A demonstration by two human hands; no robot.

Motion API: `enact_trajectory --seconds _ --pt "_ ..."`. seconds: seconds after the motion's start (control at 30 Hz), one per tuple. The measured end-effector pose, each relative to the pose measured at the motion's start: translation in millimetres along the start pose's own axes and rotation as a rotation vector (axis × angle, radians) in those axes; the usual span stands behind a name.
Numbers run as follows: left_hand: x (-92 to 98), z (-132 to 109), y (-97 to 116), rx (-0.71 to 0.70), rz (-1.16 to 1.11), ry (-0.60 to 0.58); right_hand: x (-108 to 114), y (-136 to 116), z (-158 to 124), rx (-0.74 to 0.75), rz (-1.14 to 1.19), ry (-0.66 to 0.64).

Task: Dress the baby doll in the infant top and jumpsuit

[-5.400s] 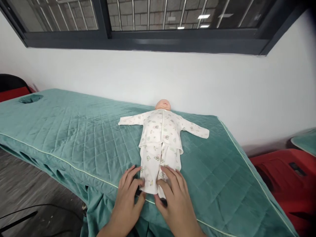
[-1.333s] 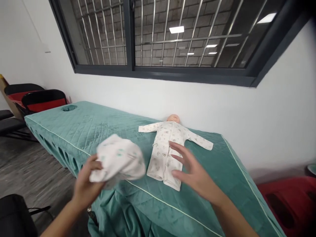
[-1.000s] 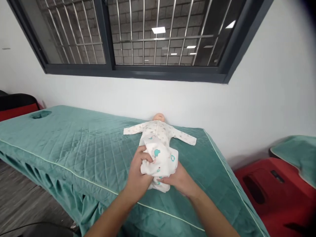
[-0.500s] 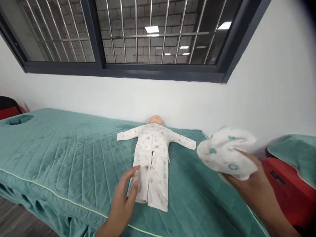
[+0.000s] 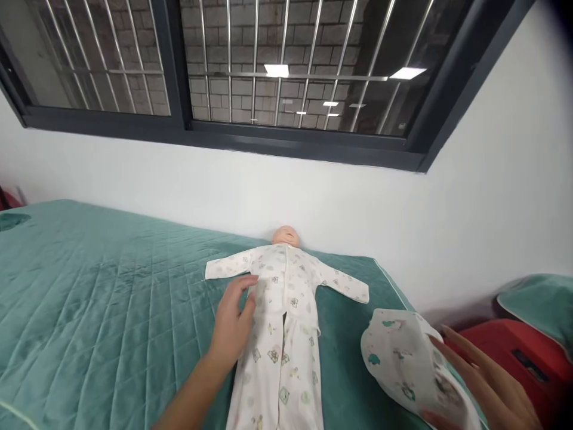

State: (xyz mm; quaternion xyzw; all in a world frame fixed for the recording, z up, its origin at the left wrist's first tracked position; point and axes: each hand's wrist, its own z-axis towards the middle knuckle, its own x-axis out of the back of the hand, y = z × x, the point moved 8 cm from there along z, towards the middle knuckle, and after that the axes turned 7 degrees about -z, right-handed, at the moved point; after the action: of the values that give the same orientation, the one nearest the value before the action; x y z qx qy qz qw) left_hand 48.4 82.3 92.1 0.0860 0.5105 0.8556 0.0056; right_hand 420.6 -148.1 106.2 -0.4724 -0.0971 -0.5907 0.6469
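Note:
A baby doll (image 5: 286, 236) lies on its back on the green quilted bed cover (image 5: 134, 310), its head near the wall. It wears a white printed top (image 5: 273, 275) with both sleeves spread, and matching trousers (image 5: 290, 382). My left hand (image 5: 235, 316) is open at the left side of the top, fingers curved and apart; I cannot tell whether it touches the fabric. At the right, my right hand (image 5: 487, 376) holds a white cloth piece with green prints (image 5: 398, 358), possibly a bib or cap. The thumb is hidden by the cloth.
A white wall (image 5: 215, 185) runs behind the bed, under a dark-framed window (image 5: 290, 140) with metal bars. To the right are a red object (image 5: 496, 334) with a black slot and a green cover (image 5: 541, 304). A hole in the cover (image 5: 13, 221) shows at the far left.
My left hand has moved up from the trousers to the top. My right hand has lowered the cloth piece, which now hangs flatter and spread wider. The view has moved closer to the doll.

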Motion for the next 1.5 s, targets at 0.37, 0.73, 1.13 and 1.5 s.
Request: enact_trajectory --seconds 0.37,0.73,1.13,1.5 --pt "-96.6 140 -32 -0.037 0.13 -0.314 -187 -181 132 0.152 0.345 -0.273" --pt "-106.7 129 -65 0.072 0.104 -0.321 -253 -144 144 -0.085 0.431 -0.302" --pt "-108.1 130 -65 0.05 0.117 -0.334 -254 -150 146 0.04 0.391 -0.278" --pt "-108.5 128 -62 0.013 0.091 -0.364 -258 -156 145 0.129 0.278 -0.316"
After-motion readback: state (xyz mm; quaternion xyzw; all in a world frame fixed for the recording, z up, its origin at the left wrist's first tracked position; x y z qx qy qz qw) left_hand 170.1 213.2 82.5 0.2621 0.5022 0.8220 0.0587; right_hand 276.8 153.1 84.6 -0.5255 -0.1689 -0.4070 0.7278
